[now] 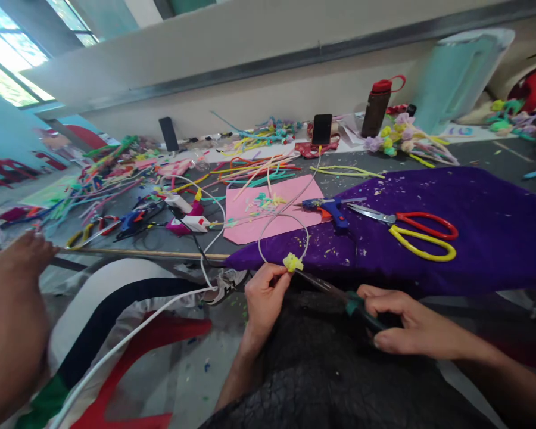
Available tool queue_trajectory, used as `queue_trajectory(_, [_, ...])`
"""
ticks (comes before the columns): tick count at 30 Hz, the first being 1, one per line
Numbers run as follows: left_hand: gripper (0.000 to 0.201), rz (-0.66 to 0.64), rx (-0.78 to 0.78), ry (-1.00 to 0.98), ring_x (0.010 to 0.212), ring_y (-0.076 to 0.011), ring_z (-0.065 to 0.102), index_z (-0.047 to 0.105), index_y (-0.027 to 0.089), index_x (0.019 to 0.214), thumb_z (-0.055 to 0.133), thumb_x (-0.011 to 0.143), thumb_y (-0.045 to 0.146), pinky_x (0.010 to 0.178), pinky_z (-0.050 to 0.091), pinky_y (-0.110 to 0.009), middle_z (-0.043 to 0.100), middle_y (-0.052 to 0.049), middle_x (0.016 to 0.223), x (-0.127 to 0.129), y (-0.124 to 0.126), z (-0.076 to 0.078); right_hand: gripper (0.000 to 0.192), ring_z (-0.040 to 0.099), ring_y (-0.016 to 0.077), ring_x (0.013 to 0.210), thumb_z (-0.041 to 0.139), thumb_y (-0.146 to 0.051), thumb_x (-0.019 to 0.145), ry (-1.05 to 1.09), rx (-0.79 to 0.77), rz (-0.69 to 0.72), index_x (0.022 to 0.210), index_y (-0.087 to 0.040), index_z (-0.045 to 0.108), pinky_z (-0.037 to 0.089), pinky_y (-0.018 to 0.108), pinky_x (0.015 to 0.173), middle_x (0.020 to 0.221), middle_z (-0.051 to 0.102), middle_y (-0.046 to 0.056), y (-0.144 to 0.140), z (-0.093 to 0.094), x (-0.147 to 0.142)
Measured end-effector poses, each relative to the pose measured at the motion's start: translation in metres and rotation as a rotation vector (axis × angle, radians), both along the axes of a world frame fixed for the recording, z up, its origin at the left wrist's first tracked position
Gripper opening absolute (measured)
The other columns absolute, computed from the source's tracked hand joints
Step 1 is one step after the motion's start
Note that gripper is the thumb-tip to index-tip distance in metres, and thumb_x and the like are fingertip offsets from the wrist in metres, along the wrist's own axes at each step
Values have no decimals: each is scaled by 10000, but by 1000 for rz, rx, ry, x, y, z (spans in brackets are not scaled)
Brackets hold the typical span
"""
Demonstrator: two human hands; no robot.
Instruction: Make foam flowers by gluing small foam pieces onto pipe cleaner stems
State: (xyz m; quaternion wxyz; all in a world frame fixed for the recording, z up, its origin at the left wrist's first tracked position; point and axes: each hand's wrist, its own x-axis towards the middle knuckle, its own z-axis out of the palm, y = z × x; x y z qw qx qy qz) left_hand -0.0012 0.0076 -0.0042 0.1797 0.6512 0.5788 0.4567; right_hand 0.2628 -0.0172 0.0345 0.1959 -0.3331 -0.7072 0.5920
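Note:
My left hand point(264, 293) pinches a small yellow pipe-cleaner piece point(292, 262) at the near edge of the table. My right hand point(406, 325) grips the dark stem point(335, 292) with a green wrapped section that leads up to the yellow piece. Both hands hover over my dark lap, just below the purple cloth point(473, 238). A thin white wire loop point(282, 238) curls right behind the yellow piece.
Red-and-yellow scissors point(411, 229) and a blue glue gun point(328, 208) lie on the purple cloth. A pink sheet point(272, 214), many coloured pipe cleaners point(259, 167), two phones and a bottle point(376, 107) crowd the table. Another person's arm point(9, 322) and striped clothing sit at left.

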Motion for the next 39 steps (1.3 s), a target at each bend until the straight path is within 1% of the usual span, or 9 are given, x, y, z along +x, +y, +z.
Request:
queue_trajectory(3, [91,16,-66,-76,619,-103,523,629,170,706,603,733,253,599,393,-205,599,23,663,-2,0,4,198,444,165,777,570,-313,734,-25,58,11,654,-175,452,358,288,687,830,443,16,-5,7,4])
queue_trajectory(6, [107,6,-129,-167,620,-107,515,629,166,693,607,722,266,606,394,-204,595,25,655,-2,0,7,203,437,170,772,558,-303,735,-35,89,8,641,-179,429,352,289,678,799,425,10,-9,10,6])
queue_trajectory(10, [110,-20,-179,-247,623,-108,501,630,160,687,607,716,264,607,386,-203,589,22,655,-2,-1,6,166,424,161,750,543,-248,730,-52,134,-13,646,-182,417,345,281,660,779,415,4,-10,7,4])
queue_trajectory(15, [99,-36,-193,-303,602,-92,462,612,157,670,616,713,245,586,364,-193,556,35,636,-2,-2,3,159,428,155,750,541,-205,726,-63,178,-24,658,-184,399,349,279,664,789,430,3,-11,4,-1])
queue_trajectory(23, [107,-50,-192,-243,611,-94,464,609,160,695,608,730,261,596,366,-201,553,31,649,-2,-3,3,209,428,149,739,562,-201,722,-87,192,-36,642,-183,370,350,274,654,796,430,2,-11,3,-4])
queue_trajectory(29, [108,-45,-130,-160,626,-104,502,618,170,704,595,740,269,605,381,-209,578,22,667,0,-3,4,207,441,153,764,568,-230,740,-82,183,-38,647,-180,390,361,281,676,823,443,8,-11,0,-2])
queue_trajectory(39, [73,-60,-71,-99,637,-107,532,625,177,708,590,744,229,615,399,-206,600,16,682,1,-4,6,239,432,149,747,574,-282,755,-74,200,-41,639,-178,393,363,277,659,806,432,4,-9,-5,-4])
